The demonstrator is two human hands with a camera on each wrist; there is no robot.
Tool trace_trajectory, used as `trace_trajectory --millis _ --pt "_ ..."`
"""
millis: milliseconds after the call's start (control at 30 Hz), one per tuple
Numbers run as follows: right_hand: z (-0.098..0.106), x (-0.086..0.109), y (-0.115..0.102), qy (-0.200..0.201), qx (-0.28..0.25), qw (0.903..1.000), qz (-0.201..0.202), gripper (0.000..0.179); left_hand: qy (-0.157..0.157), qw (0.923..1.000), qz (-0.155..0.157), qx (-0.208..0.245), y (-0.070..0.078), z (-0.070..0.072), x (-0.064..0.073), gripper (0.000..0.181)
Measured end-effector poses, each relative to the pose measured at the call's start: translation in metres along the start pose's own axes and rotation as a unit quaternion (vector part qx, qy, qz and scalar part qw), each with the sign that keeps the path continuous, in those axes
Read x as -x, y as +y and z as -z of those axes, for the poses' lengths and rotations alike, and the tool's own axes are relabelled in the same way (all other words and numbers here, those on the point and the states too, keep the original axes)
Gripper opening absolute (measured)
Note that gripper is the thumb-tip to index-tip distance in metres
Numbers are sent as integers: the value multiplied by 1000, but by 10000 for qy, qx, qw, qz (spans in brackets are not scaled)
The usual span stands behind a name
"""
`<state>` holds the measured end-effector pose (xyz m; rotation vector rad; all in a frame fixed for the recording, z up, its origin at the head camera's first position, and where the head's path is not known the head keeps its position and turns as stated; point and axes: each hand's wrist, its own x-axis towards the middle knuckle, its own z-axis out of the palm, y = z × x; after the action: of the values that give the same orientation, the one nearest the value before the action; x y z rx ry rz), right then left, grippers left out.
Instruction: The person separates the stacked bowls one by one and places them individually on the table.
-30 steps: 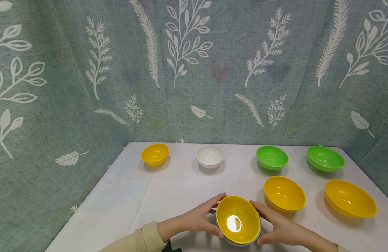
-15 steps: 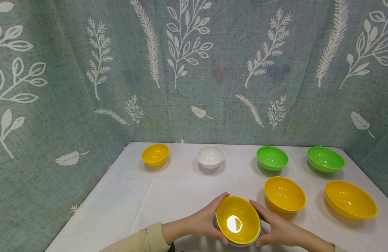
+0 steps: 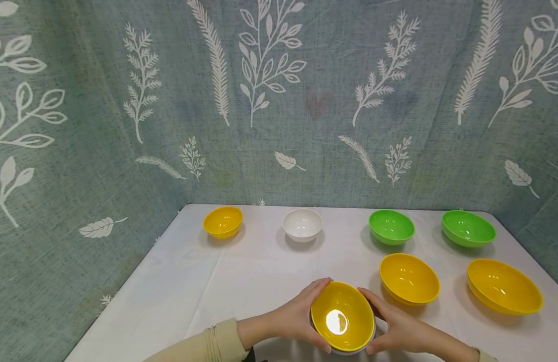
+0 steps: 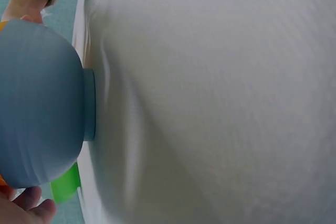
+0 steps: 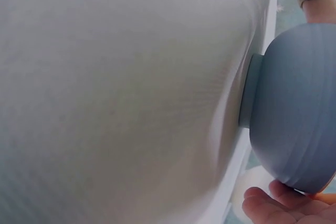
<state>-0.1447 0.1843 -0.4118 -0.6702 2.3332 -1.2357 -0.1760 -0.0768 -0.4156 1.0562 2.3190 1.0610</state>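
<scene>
In the head view a yellow bowl (image 3: 342,315) sits nested inside a pale bowl (image 3: 348,352), which shows as a thin rim under it near the table's front. The left wrist view shows that outer bowl (image 4: 39,103) from the side, blue-grey, its foot against the white cloth. My left hand (image 3: 301,317) holds the nested bowls from the left, thumb in front and fingers at the far side. From the right, my right hand (image 3: 398,324) holds them likewise. In the right wrist view, fingertips (image 5: 286,198) touch the bowls' rim.
Along the back of the white-covered table (image 3: 256,266) stand a small yellow bowl (image 3: 223,222), a white bowl (image 3: 302,225) and two green bowls (image 3: 391,227). Right of my hands are a larger yellow bowl (image 3: 409,279) and a wide yellow bowl (image 3: 504,286). Patterned curtains (image 3: 279,100) surround the table.
My left hand has moved slightly right and closed in around the nested bowls' left side. The right hand has shifted a little left. The bowls stay almost in place.
</scene>
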Motion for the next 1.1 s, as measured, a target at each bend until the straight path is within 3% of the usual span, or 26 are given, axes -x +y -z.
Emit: trace_trajectory --millis 367,800,1100 --pt "0 4 6 -3 -13 9985 546 101 229 9993 -116 -254 -1 -2 1 109" --pt "0 1 4 -81 59 9998 180 103 368 9988 -80 -297 -1 -2 1 108" --pt "1 2 6 -29 9 9993 363 100 435 9990 5 -103 2 3 2 109"
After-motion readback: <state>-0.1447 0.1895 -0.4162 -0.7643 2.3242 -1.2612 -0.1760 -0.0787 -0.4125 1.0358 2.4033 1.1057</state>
